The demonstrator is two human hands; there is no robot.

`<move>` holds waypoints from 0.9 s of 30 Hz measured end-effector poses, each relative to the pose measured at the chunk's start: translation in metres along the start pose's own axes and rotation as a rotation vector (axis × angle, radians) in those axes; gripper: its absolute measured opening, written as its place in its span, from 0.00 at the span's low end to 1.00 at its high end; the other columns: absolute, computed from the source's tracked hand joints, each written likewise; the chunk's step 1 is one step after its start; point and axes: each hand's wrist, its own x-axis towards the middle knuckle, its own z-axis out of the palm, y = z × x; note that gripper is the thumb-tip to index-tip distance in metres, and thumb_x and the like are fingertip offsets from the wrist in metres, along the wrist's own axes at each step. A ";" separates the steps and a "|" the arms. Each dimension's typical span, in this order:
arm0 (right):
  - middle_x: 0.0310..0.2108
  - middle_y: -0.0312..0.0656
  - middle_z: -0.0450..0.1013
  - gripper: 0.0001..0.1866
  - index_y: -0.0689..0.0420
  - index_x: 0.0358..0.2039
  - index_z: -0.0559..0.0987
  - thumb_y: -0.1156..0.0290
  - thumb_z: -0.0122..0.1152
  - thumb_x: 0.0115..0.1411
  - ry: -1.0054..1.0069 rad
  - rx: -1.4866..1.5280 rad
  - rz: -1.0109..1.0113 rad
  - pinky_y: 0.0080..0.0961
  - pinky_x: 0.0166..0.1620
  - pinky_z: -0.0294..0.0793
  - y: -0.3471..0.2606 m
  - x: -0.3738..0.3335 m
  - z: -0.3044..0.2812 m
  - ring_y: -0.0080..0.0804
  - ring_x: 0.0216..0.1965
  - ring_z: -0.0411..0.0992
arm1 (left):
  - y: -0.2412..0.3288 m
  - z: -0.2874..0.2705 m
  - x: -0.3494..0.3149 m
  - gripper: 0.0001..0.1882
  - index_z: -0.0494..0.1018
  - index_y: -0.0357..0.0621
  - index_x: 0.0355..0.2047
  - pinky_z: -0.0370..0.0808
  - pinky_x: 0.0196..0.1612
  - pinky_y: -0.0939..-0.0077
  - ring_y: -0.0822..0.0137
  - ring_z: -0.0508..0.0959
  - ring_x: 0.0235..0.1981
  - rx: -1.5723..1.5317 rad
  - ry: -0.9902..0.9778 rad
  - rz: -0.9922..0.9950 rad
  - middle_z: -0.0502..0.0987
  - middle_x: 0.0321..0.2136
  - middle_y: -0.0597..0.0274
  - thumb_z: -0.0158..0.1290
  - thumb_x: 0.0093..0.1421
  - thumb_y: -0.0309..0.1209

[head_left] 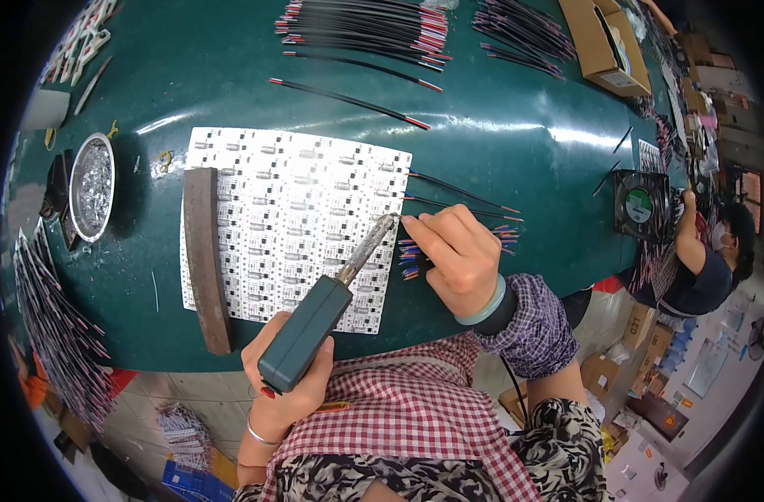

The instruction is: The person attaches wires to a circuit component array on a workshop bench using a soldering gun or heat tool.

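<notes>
A dark green soldering gun is gripped in my left hand, its metal barrel slanting up and to the right. The tip meets the right edge of a white sheet of circuit boards. There, my right hand pinches what looks like a wire end against the edge; the fingers mostly hide it. Just above, two dark wires run rightward from the sheet's edge. A bundle of short wires with blue and orange ends lies partly behind my right hand. A brown bar rests across the sheet's left side.
Black cables lie in rows at the far side, near an open cardboard box. At left are a metal bowl and a cable bundle. A black fan stands at right, close to another person.
</notes>
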 end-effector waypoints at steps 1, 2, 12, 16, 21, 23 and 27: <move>0.30 0.45 0.73 0.29 0.67 0.40 0.82 0.86 0.59 0.30 -0.006 -0.010 0.002 0.32 0.30 0.74 0.000 0.000 0.000 0.42 0.31 0.74 | 0.001 -0.001 0.001 0.09 0.79 0.30 0.33 0.72 0.26 0.76 0.66 0.77 0.22 0.050 -0.022 0.013 0.78 0.28 0.53 0.61 0.49 0.17; 0.30 0.45 0.73 0.29 0.67 0.40 0.82 0.86 0.59 0.30 -0.005 -0.010 0.003 0.32 0.30 0.74 0.000 0.001 -0.001 0.42 0.31 0.74 | 0.002 -0.001 0.002 0.09 0.79 0.30 0.33 0.72 0.26 0.76 0.66 0.77 0.22 0.050 -0.024 0.014 0.78 0.28 0.53 0.61 0.49 0.17; 0.30 0.40 0.72 0.21 0.65 0.37 0.81 0.81 0.61 0.37 -0.008 -0.067 -0.016 0.27 0.30 0.74 0.000 0.001 0.000 0.35 0.30 0.72 | -0.008 0.001 -0.002 0.10 0.79 0.29 0.34 0.72 0.24 0.76 0.65 0.77 0.21 0.052 0.024 0.065 0.78 0.28 0.52 0.61 0.48 0.18; 0.30 0.44 0.74 0.27 0.66 0.39 0.83 0.86 0.59 0.32 -0.022 -0.021 0.022 0.32 0.29 0.74 0.000 0.000 -0.001 0.41 0.31 0.73 | -0.009 -0.002 -0.010 0.12 0.80 0.29 0.35 0.73 0.24 0.75 0.65 0.77 0.20 0.015 0.042 -0.003 0.79 0.28 0.50 0.61 0.48 0.18; 0.31 0.45 0.75 0.28 0.66 0.40 0.83 0.86 0.58 0.32 -0.019 0.005 0.024 0.32 0.31 0.75 0.002 -0.001 0.000 0.42 0.32 0.74 | -0.009 0.001 -0.006 0.12 0.80 0.29 0.35 0.73 0.24 0.75 0.65 0.78 0.21 0.007 0.059 0.032 0.79 0.28 0.50 0.61 0.48 0.18; 0.32 0.45 0.75 0.28 0.66 0.40 0.83 0.86 0.57 0.32 -0.011 0.026 0.021 0.33 0.31 0.75 0.005 -0.003 0.001 0.43 0.32 0.74 | -0.007 0.002 -0.004 0.12 0.80 0.29 0.35 0.73 0.24 0.75 0.65 0.78 0.21 0.005 0.063 0.066 0.79 0.28 0.50 0.61 0.48 0.18; 0.33 0.47 0.76 0.28 0.66 0.40 0.83 0.85 0.57 0.32 -0.012 0.075 0.015 0.33 0.32 0.76 0.007 -0.004 0.000 0.44 0.33 0.75 | -0.004 0.002 -0.005 0.10 0.79 0.29 0.33 0.72 0.23 0.75 0.65 0.77 0.20 0.005 0.036 0.033 0.78 0.27 0.51 0.61 0.47 0.18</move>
